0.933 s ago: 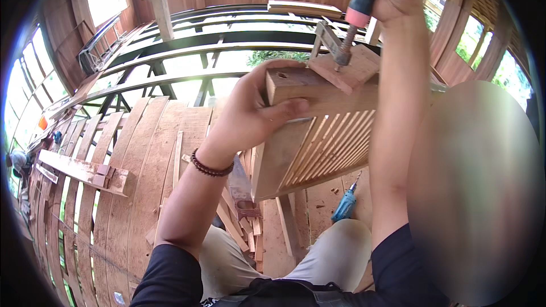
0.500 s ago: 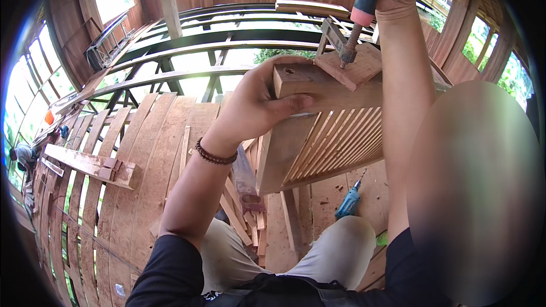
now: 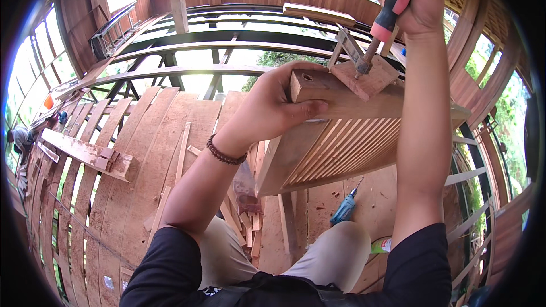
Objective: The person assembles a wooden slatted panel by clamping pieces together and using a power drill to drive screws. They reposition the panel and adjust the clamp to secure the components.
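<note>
My left hand [image 3: 264, 102] is wrapped round the upper corner of a louvered wooden shutter [image 3: 335, 156], its thumb on the near face and its other fingers hidden behind. A round hole shows in the top edge beside that hand. Up high, my right hand [image 3: 424, 3] is closed round the red and black handle of a bar clamp [image 3: 393, 11]. The clamp's screw tip meets a small flat wood block [image 3: 372, 81] lying skewed on the shutter's top edge. Its metal bar and jaw show just beyond the block.
A blue power drill [image 3: 344, 209] lies on the boards by my right knee. A handsaw [image 3: 245, 187] and several wood offcuts lie between the shutter and my left leg. A thick beam [image 3: 85, 153] rests on the gapped planks at left. Open floor joists [image 3: 187, 71] span the far side.
My right hand, on the clamp handle, has shifted right, and the handle leans further right. The view has turned a little, so more of the right side shows. My left hand keeps its hold.
</note>
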Demonstrator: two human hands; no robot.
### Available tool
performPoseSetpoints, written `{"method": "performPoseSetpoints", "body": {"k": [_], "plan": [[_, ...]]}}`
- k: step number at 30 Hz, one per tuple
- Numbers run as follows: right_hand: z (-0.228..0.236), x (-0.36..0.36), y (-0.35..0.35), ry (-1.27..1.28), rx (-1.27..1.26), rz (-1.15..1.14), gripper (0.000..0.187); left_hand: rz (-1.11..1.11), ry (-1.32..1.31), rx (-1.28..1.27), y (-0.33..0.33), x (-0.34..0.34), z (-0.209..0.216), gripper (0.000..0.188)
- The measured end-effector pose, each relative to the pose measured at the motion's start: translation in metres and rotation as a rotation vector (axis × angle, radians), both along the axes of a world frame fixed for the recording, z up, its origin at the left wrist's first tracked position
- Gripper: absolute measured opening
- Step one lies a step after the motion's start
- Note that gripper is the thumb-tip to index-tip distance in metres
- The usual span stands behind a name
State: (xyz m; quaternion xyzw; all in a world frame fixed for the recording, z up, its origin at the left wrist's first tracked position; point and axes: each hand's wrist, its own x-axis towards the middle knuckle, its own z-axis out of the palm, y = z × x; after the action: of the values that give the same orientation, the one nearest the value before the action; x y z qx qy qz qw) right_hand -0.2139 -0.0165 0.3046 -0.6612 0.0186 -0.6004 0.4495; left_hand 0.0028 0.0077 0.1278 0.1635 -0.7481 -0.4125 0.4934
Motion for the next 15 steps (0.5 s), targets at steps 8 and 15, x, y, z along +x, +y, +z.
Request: {"method": "performPoseSetpoints", "body": {"k": [8, 15], "plan": [[0.012, -0.005, 0.003, 0.169, -0.145, 0.056, 0.02, -0.023, 0.066, -0.029, -0.007, -0.007, -0.003, 0.054], [0.007, 0.018, 0.019, 0.105, 0.017, -0.65, 0.005, 0.013, 0.059, -0.012, -0.008, -0.006, -0.004, 0.049]]}}
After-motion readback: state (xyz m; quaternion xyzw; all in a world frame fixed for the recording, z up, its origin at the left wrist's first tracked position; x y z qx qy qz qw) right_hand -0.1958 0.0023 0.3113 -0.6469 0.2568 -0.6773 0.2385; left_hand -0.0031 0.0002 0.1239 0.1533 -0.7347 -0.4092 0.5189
